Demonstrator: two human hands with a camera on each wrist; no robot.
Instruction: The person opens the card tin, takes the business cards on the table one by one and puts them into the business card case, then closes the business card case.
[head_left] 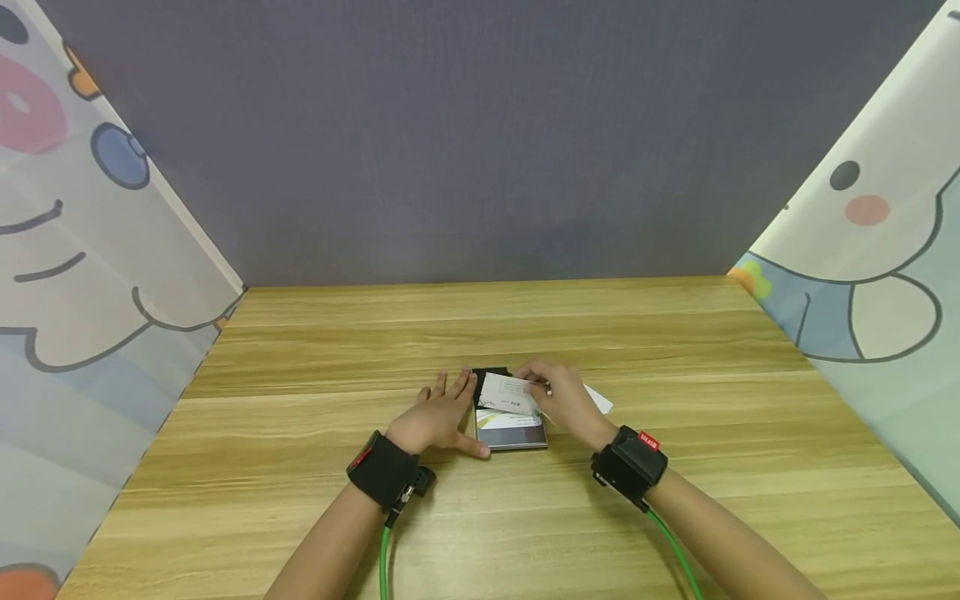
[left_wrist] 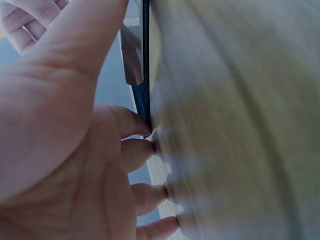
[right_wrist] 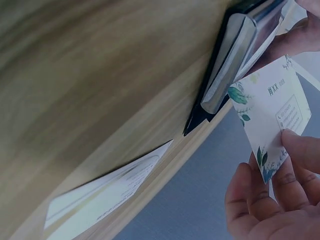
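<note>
A black card holder [head_left: 512, 440] with clear sleeves lies open on the table, a printed card showing in its near part. My left hand [head_left: 435, 421] lies beside its left edge, fingers spread and straight, thumb at the near corner. In the left wrist view, the fingertips [left_wrist: 145, 147] rest on the wood along the holder's edge. Between thumb and fingers, my right hand [head_left: 561, 404] pinches a white business card [right_wrist: 270, 100] with green leaf prints, held tilted over the holder. A second card [right_wrist: 110, 192] lies on the table to the right, partly behind the right hand in the head view.
The wooden table [head_left: 315, 375] runs back to a dark grey panel [head_left: 480, 150]. Cartoon-printed sheets [head_left: 885, 275] stand at both sides. Each wrist wears a black camera band [head_left: 630, 467] with a green cable [head_left: 675, 546] trailing toward the near edge.
</note>
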